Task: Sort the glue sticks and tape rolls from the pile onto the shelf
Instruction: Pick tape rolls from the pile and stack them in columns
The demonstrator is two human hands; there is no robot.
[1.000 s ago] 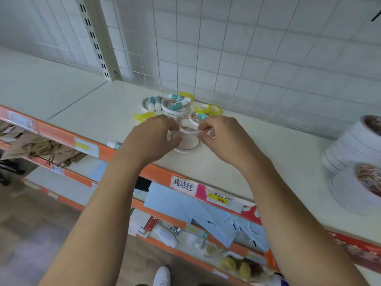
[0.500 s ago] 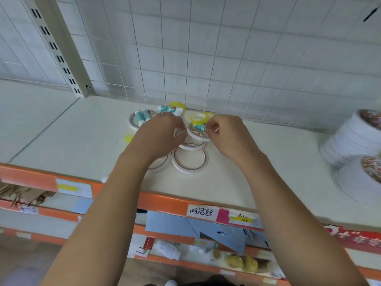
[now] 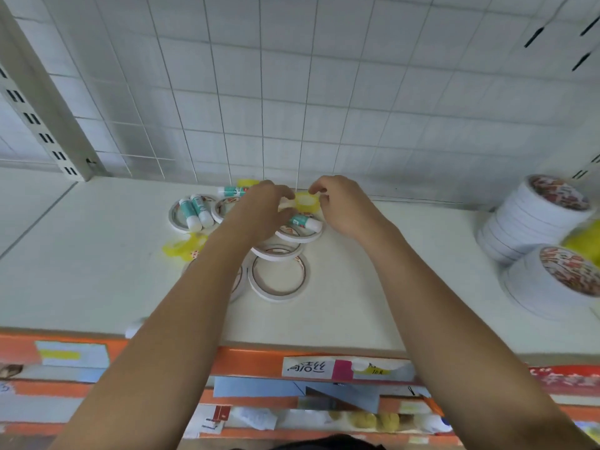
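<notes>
Nearest on the shelf (image 3: 97,271) lies a thin white tape ring (image 3: 277,280), flat. Beyond it a smooth plastic glue stick (image 3: 305,221) lies crosswise, cap rightward, under both hands. Farthest back, a glossy yellow tape roll (image 3: 305,200) sits between them. The right hand (image 3: 345,207) pinches its rim with its fingers. The left hand (image 3: 259,212) curls at the other edge, grip unclear.

White, yellow and teal on a white shelf (image 3: 81,271)
White tape rolls (image 3: 278,280) with reddish inner print; yellow tape roll (image 3: 306,201); glue sticks (image 3: 194,212) white with teal labels; orange shelf edge (image 3: 246,362), its label (image 3: 341,368) white and pink; white grid panel (image 3: 292,92).
</notes>
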